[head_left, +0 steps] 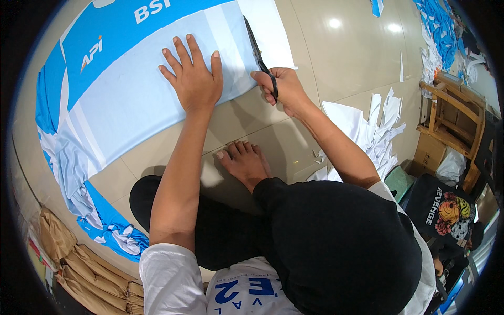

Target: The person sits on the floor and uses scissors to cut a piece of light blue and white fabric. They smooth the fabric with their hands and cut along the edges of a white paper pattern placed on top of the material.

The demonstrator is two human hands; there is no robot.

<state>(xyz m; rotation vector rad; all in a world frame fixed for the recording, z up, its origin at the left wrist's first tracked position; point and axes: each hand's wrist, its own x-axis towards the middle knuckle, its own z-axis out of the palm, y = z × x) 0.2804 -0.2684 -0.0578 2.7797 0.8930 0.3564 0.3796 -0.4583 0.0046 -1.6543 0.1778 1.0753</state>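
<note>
A light blue and white piece of fabric [137, 107], with a brighter blue printed part beyond it, is spread flat on the floor in front of me. My left hand [195, 84] lies on it palm down, fingers spread, holding nothing. To its right, my right hand [286, 90] grips black-handled scissors [254, 44] by the loops. Their dark blades point away from me and lie along the border between the light blue cloth and a white strip [273, 34]. Whether the blades are fully closed is hard to make out.
White cloth scraps [367, 128] lie on the tiled floor [341, 58] beside my right forearm. Crumpled blue and white fabric [113, 226] is at the left. Brown bundles [94, 273] sit at lower left, a wooden frame [454, 113] and a black printed bag [438, 210] at right. My bare foot [245, 163] is close to the fabric.
</note>
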